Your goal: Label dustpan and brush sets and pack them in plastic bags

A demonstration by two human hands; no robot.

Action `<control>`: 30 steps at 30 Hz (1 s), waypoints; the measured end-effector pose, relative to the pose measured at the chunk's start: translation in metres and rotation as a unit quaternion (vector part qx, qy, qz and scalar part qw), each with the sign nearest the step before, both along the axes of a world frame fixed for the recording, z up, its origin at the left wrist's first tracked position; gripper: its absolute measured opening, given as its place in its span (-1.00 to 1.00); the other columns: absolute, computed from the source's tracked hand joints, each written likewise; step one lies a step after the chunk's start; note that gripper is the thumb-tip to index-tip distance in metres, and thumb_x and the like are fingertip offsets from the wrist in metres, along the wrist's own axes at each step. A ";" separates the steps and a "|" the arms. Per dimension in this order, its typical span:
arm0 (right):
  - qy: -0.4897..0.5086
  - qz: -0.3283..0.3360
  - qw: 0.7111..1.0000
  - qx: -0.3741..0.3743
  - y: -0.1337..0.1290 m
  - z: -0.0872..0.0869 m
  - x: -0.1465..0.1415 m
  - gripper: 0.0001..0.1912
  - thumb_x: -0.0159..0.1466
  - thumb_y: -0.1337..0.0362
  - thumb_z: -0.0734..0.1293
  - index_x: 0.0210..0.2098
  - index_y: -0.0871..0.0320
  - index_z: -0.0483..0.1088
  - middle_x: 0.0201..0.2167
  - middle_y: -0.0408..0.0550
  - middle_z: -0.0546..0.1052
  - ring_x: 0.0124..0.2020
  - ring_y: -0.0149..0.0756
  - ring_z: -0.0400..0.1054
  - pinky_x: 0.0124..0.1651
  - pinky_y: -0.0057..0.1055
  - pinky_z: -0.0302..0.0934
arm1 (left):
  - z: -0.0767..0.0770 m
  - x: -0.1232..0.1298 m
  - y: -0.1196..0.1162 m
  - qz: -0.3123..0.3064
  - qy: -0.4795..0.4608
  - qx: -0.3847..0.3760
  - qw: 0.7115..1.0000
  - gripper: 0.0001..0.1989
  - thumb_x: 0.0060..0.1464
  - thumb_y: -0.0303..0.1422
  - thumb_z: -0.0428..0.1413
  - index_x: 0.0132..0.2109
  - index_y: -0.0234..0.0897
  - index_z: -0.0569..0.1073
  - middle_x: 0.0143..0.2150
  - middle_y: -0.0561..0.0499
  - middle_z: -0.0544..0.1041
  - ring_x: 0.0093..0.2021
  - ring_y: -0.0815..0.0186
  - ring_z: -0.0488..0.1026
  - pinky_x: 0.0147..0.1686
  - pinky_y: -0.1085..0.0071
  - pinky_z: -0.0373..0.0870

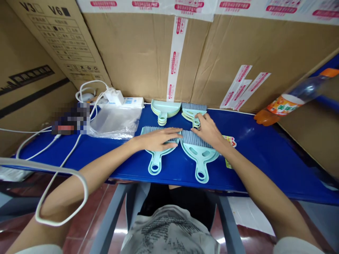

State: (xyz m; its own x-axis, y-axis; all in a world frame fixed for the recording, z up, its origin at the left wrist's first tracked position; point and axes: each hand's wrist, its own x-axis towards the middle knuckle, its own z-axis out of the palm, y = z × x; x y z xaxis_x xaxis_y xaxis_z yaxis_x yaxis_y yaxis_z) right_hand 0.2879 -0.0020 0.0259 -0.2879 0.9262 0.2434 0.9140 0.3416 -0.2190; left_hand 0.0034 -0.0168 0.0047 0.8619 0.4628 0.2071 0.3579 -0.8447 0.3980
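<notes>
On the blue table lie two mint-green brush sets, handles toward me. My left hand (161,139) rests with its fingers stretched across the bristles of the left dustpan and brush (155,159). The right brush (200,155), grey bristles up, lies between my arms with no hand on it. Behind it, my right hand (207,128) has its thumb and fingers closed on the handle of the stacked small brushes (191,112). A stack of dustpans (165,108) stands to their left at the back. A colourful card (230,141) is partly hidden by my right forearm.
Clear plastic bags (116,121) and a white power strip (134,102) with cables lie at the back left. An orange drink bottle (286,104) leans at the right. Cardboard walls (137,53) enclose the table's back and sides. A white cable loops over my left arm.
</notes>
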 end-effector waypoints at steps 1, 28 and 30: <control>0.015 0.006 1.000 0.007 0.001 -0.002 0.002 -0.54 0.36 0.25 0.44 0.21 0.22 0.39 0.08 0.21 0.44 -0.22 -0.10 0.49 0.04 -0.11 0.42 | -0.001 0.000 0.000 -0.001 -0.003 0.000 1.000 -0.50 0.55 -0.11 0.02 0.46 -0.20 0.41 0.63 -0.24 0.22 0.63 0.02 0.17 0.58 -0.04 0.19; 0.003 -0.017 0.939 -0.344 0.034 0.038 0.157 -0.35 -0.13 -0.22 0.66 -0.24 0.06 0.55 -0.33 -0.02 0.71 -0.29 -0.04 0.60 -0.29 -0.26 0.36 | 0.002 -0.003 0.006 -0.021 -0.012 0.000 1.000 -0.47 0.51 -0.06 0.07 0.45 -0.19 0.45 0.61 -0.26 0.24 0.61 -0.02 0.20 0.57 -0.11 0.18; 0.002 -0.006 0.923 -0.385 0.039 0.031 0.164 -0.34 -0.20 -0.18 0.68 -0.25 0.05 0.53 -0.36 -0.04 0.71 -0.32 -0.05 0.60 -0.32 -0.28 0.33 | 0.000 -0.003 0.006 -0.020 -0.017 0.001 1.000 -0.48 0.51 -0.07 0.09 0.43 -0.20 0.47 0.60 -0.28 0.26 0.60 -0.04 0.23 0.55 -0.11 0.22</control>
State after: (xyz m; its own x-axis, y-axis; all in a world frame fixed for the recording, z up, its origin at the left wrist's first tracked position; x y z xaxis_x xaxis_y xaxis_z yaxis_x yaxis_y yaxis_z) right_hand 0.4523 0.0368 0.0570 -0.2777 0.8276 -0.4878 0.9149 0.0730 -0.3969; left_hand 0.0007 -0.0109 0.0051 0.8721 0.4281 0.2370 0.3112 -0.8590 0.4066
